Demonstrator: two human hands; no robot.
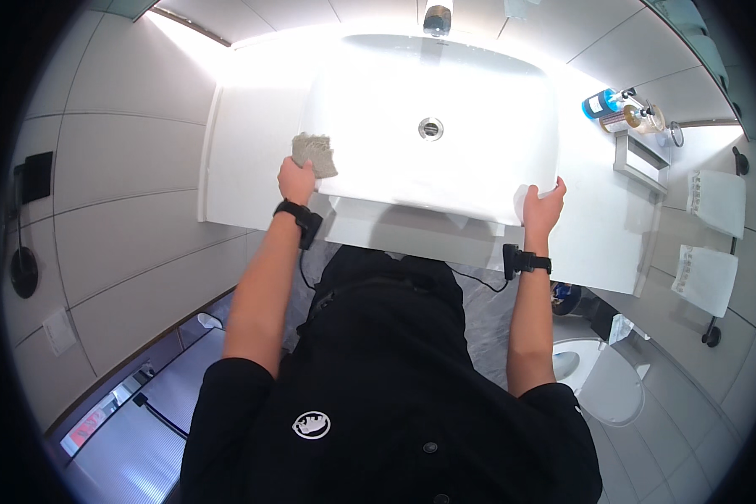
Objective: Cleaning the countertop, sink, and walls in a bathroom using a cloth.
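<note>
A white ceramic washbasin [491,151] with a round metal drain [431,129] lies before me. At its left front corner, my left hand [297,179] holds a folded grey-beige cleaning cloth [315,155] against the rim, thumb on top. My right hand [543,205] grips the basin's right front corner, its thumb towards the inside and its fingers around the outer side. Part of the fingers of each hand is hidden. Behind the bowl stands a metal faucet [438,19].
On the white counter [595,233], at the back right, stand a blue pump bottle [598,104], an amber pump bottle [620,118] and a grey box [642,160]. White towels [709,280] hang on the right wall. A toilet [611,384] is at lower right.
</note>
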